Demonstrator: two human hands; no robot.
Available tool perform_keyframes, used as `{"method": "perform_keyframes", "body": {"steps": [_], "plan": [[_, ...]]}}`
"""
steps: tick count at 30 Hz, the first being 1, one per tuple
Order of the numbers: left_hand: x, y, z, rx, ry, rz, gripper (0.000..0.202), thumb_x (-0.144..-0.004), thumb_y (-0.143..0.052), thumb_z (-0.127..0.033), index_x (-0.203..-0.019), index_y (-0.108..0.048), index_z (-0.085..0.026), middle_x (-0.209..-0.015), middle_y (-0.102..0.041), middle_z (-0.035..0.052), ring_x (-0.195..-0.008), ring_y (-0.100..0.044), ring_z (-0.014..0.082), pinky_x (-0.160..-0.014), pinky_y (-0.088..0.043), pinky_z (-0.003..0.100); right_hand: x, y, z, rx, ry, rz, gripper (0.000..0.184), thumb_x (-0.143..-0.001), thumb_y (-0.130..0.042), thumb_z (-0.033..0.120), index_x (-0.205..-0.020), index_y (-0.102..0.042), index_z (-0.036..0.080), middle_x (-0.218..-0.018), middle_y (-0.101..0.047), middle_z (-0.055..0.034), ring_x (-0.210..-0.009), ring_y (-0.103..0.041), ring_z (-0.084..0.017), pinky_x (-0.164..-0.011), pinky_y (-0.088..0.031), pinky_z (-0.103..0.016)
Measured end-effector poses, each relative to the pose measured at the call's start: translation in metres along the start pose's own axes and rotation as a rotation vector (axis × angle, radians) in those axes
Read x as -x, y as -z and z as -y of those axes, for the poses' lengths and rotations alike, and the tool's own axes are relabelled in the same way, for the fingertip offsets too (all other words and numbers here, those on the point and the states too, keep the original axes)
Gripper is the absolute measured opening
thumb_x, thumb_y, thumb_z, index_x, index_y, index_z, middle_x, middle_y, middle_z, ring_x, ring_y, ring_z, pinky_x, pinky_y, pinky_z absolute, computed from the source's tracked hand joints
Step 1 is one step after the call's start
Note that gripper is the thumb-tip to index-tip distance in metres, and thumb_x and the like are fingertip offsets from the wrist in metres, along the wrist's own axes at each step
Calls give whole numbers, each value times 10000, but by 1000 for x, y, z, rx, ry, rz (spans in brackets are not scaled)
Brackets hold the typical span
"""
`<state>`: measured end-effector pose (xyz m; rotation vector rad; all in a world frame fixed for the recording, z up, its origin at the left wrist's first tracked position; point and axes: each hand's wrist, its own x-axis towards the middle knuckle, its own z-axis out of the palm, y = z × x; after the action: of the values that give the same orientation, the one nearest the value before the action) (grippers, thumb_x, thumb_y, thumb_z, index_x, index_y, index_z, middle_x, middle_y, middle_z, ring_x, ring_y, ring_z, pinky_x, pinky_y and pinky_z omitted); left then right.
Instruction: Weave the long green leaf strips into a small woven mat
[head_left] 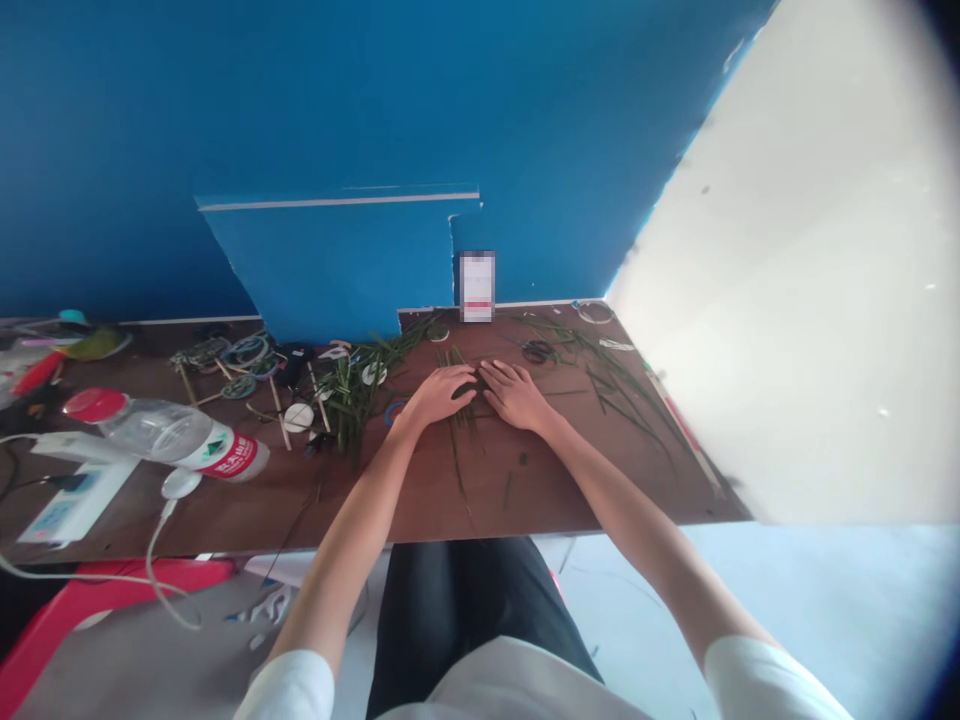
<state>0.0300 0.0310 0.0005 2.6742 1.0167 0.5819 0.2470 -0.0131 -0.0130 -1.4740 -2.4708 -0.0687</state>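
Observation:
On the brown table, my left hand (pixel 441 393) lies over several narrow green leaf strips (pixel 457 455), its fingers stretched toward the right. My right hand (pixel 516 396) rests flat beside it, fingers extended and pointing up and left. The fingertips of both hands come close together over a small dark green patch of the strips, mostly hidden under them. Strip ends stick out above and below my left hand. A pair of dark-handled scissors (pixel 537 350) lies just beyond my right hand.
A heap of green leaves (pixel 349 395) lies left of my hands, with more loose strips (pixel 626 405) at right. A plastic bottle (pixel 169 432) lies near a white power strip (pixel 79 500). A phone (pixel 477 287) leans on the blue wall. The table's front edge (pixel 480 538) is near my lap.

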Motion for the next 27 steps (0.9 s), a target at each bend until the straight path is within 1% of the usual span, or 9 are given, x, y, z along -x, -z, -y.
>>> {"method": "perform_keyframes", "body": {"steps": [6,12,16,20,25,27], "plan": [[-5,-1,2,-9,-22,3,334,-960,-469,-332,-1206,-646,-193,-1298,-630,84,-1244,-561,232,-1084,-429,384,-1,0,0,-9,1,-1,557,-1024,-233,391,-1508,-370,150,-1559,-355,-98,-1439,-298,-259,-1132,-250,-467],[-3,-2,6,5,15,-14,302,-954,-469,-340,-1154,-661,-219,-1264,-635,68,-1176,-600,219,-1043,-468,360,-1,-1,-1,-4,-2,10,550,-1025,-228,386,-1506,-373,163,-1558,-361,-94,-1442,-296,-259,-1130,-252,-463],[-1,0,6,11,1,-15,284,-940,-492,-344,-1134,-651,-210,-1286,-612,79,-1180,-594,230,-1037,-467,371,-1,-2,-2,-2,-5,14,552,-1027,-223,389,-1503,-376,156,-1562,-352,-96,-1442,-295,-259,-1124,-260,-461],[1,2,2,-7,-8,5,324,-899,-565,-396,-1149,-620,-196,-1328,-575,100,-1197,-576,259,-1028,-464,398,-1,-3,-2,-19,-1,4,542,-1027,-240,378,-1499,-382,154,-1560,-354,-101,-1440,-297,-264,-1109,-280,-463],[1,2,-2,-2,-5,0,339,-879,-593,-402,-1146,-586,-193,-1335,-562,108,-1210,-561,268,-1017,-462,407,-2,0,-1,-53,-4,-33,508,-1023,-288,356,-1481,-417,180,-1530,-412,-98,-1412,-343,-270,-1085,-307,-459],[1,1,-2,10,-1,-9,324,-874,-595,-387,-1137,-576,-198,-1316,-573,105,-1201,-566,267,-1006,-464,405,-3,4,1,-75,14,-60,476,-1018,-315,318,-1464,-443,208,-1514,-440,-82,-1396,-363,-259,-1070,-321,-444]]}}
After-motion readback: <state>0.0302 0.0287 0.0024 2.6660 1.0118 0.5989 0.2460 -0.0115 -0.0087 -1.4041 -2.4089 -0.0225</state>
